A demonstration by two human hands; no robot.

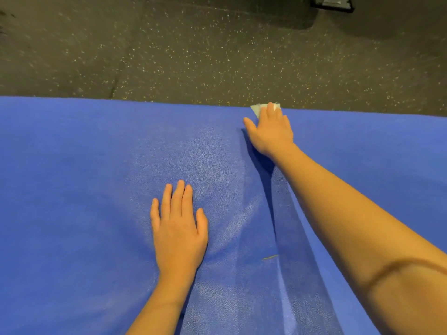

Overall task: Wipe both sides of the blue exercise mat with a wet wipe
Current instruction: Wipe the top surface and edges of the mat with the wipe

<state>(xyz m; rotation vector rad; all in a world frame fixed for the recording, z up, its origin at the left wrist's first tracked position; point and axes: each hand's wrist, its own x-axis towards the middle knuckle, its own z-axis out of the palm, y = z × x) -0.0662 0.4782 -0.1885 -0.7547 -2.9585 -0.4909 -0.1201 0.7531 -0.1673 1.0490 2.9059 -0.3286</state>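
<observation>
A person kneels over a blue exercise mat (72, 165) spread flat on a speckled rubber gym floor (193, 56), the mat's long axis running left to right across the view.

The right hand (271, 131) reaches to the mat's far edge and presses a white wet wipe (257, 109) against it. Its grip is wide: thumb splayed to the left, fingers laid over the wipe rather than closed round it, with the wipe's corners poking out past the fingertips. The left hand (179, 228) lies flat on the mat nearer the body, fingers straight and close together, holding nothing and apparently bracing the mat.

A paler damp sheen (217, 165) marks the strip between the 2 hands, while the mat to the far left and far right looks matte. With the wipe at the far edge, the mat lies on the near side of the right hand, so any stroke from here likely comes back toward the body or runs sideways along the long axis. The right hand is clearly the nearer of the 2 to that edge.

Only 1 side faces up, and the underside probably remains to be done. A small greenish fleck (270, 257) sits on the mat just beside the right forearm. A dark framed object (331, 3) stands on the floor well beyond the mat.
</observation>
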